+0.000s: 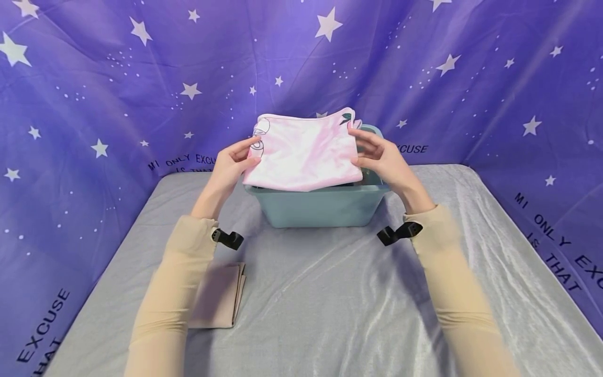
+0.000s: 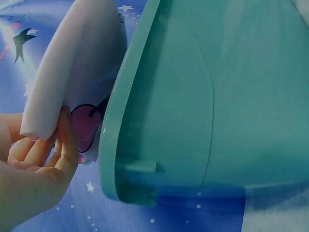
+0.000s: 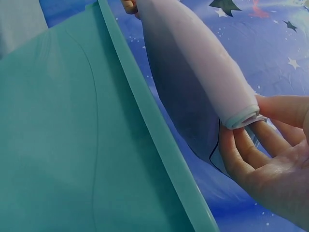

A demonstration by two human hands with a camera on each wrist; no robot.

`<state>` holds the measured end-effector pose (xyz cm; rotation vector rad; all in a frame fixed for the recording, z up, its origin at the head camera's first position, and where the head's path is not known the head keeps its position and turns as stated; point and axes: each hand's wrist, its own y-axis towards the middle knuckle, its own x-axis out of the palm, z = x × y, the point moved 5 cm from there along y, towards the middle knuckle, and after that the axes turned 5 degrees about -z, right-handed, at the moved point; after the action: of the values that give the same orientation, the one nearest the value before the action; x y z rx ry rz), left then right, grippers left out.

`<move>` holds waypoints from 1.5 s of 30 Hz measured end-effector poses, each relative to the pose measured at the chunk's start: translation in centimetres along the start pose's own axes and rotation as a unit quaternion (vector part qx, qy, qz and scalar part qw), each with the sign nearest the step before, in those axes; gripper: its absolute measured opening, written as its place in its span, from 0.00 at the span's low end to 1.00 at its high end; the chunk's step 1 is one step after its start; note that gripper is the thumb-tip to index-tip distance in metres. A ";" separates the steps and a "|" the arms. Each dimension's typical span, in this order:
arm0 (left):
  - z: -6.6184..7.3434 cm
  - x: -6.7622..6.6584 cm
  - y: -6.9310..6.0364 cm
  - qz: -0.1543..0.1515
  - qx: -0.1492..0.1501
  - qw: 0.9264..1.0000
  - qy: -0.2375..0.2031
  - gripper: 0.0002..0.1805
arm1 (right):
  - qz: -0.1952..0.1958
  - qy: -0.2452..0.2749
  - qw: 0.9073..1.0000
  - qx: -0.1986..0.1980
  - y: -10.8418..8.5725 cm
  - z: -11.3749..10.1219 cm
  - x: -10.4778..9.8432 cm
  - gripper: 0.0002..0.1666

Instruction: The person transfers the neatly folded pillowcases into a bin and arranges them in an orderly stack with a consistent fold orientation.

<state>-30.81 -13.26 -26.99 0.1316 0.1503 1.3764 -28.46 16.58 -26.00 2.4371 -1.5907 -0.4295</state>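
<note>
A folded pink garment (image 1: 301,152) with printed outlines and a dark green patch is held up over a teal plastic bin (image 1: 322,207). My left hand (image 1: 232,161) pinches the garment's left side; my right hand (image 1: 383,159) pinches its right side. In the left wrist view, the fingers of the left hand (image 2: 43,169) grip the garment's folded end (image 2: 43,111), near a pink fruit-like print. The right wrist view shows the right hand (image 3: 270,154) with thumb and fingers around the other rolled edge (image 3: 241,113). The garment hides most of the bin's inside.
A folded dusty-pink cloth (image 1: 216,298) lies on the grey-covered table (image 1: 320,309), partly hidden by the left forearm. Purple star-printed curtains (image 1: 264,57) enclose the back and both sides. The bin stands near the table's back edge. A black device (image 1: 228,239) sits on each wrist.
</note>
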 end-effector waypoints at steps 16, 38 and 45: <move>-0.9 1.7 1.9 0.001 -0.038 0.999 -0.034 0.26 | 0.027 0.023 0.999 0.019 0.3 0.5 -2.1 0.31; -2.1 3.0 3.6 0.018 -0.088 0.996 0.001 0.27 | 0.080 0.021 0.993 0.079 0.9 1.9 -3.3 0.29; -2.5 3.1 3.8 0.027 -0.097 0.995 -0.004 0.27 | 0.085 0.002 0.992 0.090 1.0 2.1 -3.3 0.29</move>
<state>-34.38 -9.45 -28.89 -0.0209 0.0068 1.4373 -31.31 19.21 -27.25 2.3975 -1.8913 -0.2627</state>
